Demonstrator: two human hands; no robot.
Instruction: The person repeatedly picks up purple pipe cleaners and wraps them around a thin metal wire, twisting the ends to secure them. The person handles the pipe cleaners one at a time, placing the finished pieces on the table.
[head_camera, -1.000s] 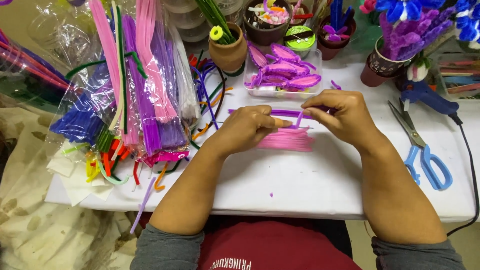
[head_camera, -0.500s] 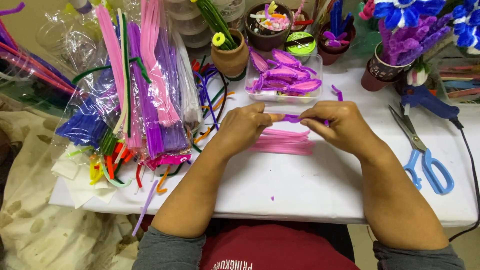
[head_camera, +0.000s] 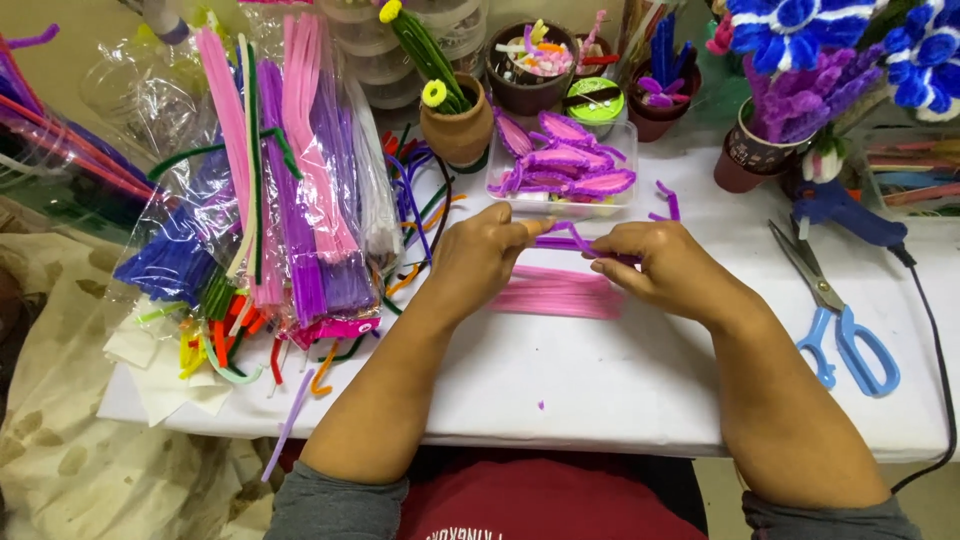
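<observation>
My left hand (head_camera: 485, 255) and my right hand (head_camera: 655, 265) meet over the white table (head_camera: 600, 380), both pinching a short purple pipe cleaner (head_camera: 572, 240) held level between them. Its loose end curls up near my right fingers. Just below the hands lies a flat bundle of pink pipe cleaners (head_camera: 560, 293). Behind the hands stands a clear plastic tray (head_camera: 505, 185) with finished purple and pink pipe cleaner petals (head_camera: 575, 170).
Bags of pink, purple and blue pipe cleaners (head_camera: 290, 190) cover the table's left side. Blue-handled scissors (head_camera: 840, 320) lie at the right, beside a blue glue gun (head_camera: 850, 215) with a black cord. Clay pots (head_camera: 458, 125) and a vase of pipe cleaner flowers (head_camera: 790, 90) line the back.
Both hands have lifted slightly away from the pink bundle and keep working the purple pipe cleaner; its end now curls up between them.
</observation>
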